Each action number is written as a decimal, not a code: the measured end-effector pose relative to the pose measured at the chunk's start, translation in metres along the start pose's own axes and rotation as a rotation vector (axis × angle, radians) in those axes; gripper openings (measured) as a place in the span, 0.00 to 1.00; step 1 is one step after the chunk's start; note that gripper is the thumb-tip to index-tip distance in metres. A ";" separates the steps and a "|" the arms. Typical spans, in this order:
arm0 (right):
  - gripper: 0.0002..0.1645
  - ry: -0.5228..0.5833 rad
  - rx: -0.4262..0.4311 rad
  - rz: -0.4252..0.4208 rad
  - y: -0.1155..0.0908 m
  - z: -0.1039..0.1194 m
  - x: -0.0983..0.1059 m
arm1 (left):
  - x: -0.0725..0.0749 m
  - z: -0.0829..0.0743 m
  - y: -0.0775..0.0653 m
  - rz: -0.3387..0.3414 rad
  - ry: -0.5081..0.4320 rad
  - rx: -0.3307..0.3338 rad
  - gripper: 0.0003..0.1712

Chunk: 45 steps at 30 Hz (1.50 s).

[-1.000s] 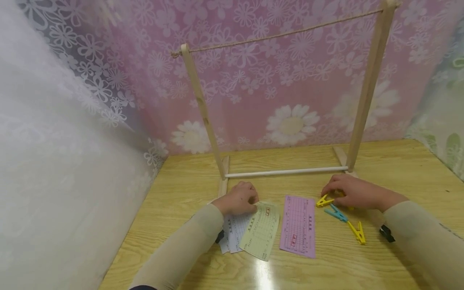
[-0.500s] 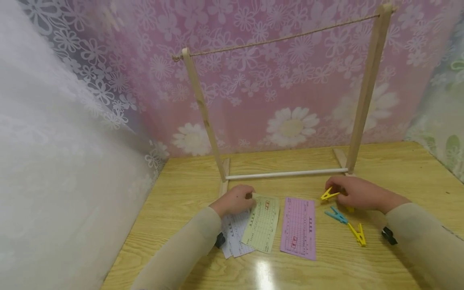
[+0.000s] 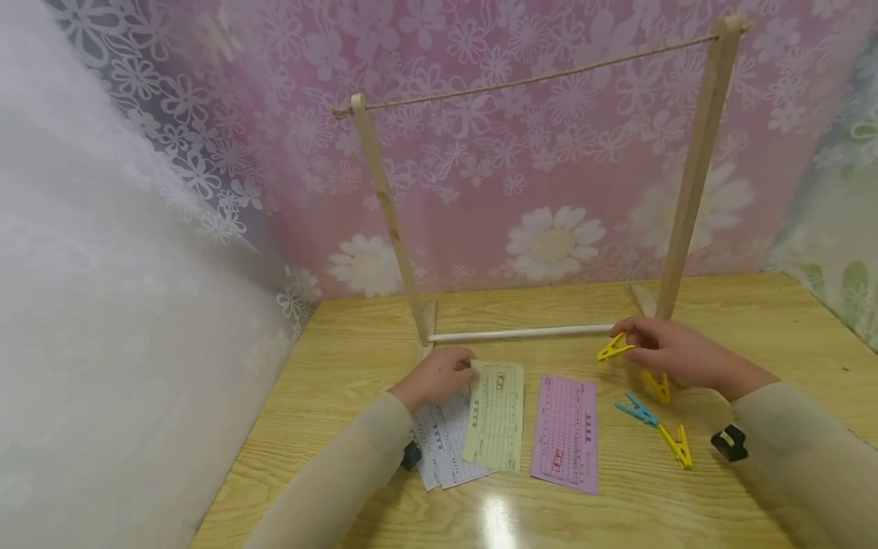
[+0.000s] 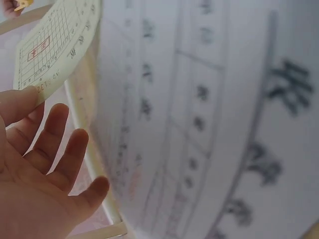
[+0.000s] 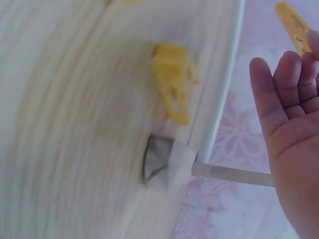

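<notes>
My left hand (image 3: pixel 439 377) pinches the top left corner of a pale green printed slip (image 3: pixel 498 415); thumb and finger on that corner show in the left wrist view (image 4: pixel 47 149). White slips (image 3: pixel 449 442) lie partly beneath the green one. My right hand (image 3: pixel 679 351) pinches a yellow clothespin (image 3: pixel 613 348) above the table, seen also at the top right of the right wrist view. Below that hand lies another yellow clothespin (image 3: pixel 657 386). A blue clothespin (image 3: pixel 638 409) and a further yellow clothespin (image 3: pixel 676 446) rest nearer me. The pink slip (image 3: pixel 565 435) lies flat between both hands.
A wooden frame stands behind the hands, with two posts (image 3: pixel 387 217), a rope (image 3: pixel 542 76) strung across their tops and a white rod (image 3: pixel 521 333) low down. A flowered curtain (image 3: pixel 473 183) hangs behind the wooden table (image 3: pixel 357 328).
The green slip has been raised at its top and moved slightly up and left with my left hand. My right hand has lifted the yellow clothespin off the table, away from the blue one.
</notes>
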State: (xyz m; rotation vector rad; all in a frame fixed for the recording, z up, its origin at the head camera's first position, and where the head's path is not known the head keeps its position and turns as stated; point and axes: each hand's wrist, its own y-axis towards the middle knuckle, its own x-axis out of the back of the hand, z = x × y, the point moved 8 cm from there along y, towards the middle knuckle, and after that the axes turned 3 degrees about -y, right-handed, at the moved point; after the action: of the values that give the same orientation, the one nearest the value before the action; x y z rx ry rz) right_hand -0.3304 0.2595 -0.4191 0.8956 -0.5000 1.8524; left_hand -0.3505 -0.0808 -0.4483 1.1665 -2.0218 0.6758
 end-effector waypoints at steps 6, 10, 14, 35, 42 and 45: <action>0.26 0.150 0.012 -0.031 0.000 0.016 0.010 | 0.016 -0.008 -0.005 -0.053 -0.058 -0.012 0.11; 0.31 0.241 0.034 -0.057 0.000 0.032 0.022 | 0.028 -0.017 -0.010 -0.098 -0.095 -0.058 0.13; 0.34 0.266 0.042 -0.078 0.003 0.048 0.032 | 0.043 -0.025 -0.015 -0.165 -0.112 -0.109 0.12; 0.25 0.223 0.137 -0.169 0.029 0.173 0.099 | 0.153 -0.057 -0.042 -0.445 -0.163 -0.246 0.15; 0.25 0.089 0.152 -0.204 0.040 0.203 0.114 | 0.166 -0.068 -0.044 -0.448 -0.147 -0.260 0.18; 0.27 0.070 0.175 -0.202 0.044 0.215 0.116 | 0.171 -0.072 -0.045 -0.460 -0.137 -0.271 0.17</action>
State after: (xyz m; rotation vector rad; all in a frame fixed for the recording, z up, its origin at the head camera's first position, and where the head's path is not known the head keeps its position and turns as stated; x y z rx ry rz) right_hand -0.3211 0.1646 -0.1904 0.9569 -0.1974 1.7541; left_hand -0.3488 -0.1389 -0.2668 1.4690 -1.7857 0.0940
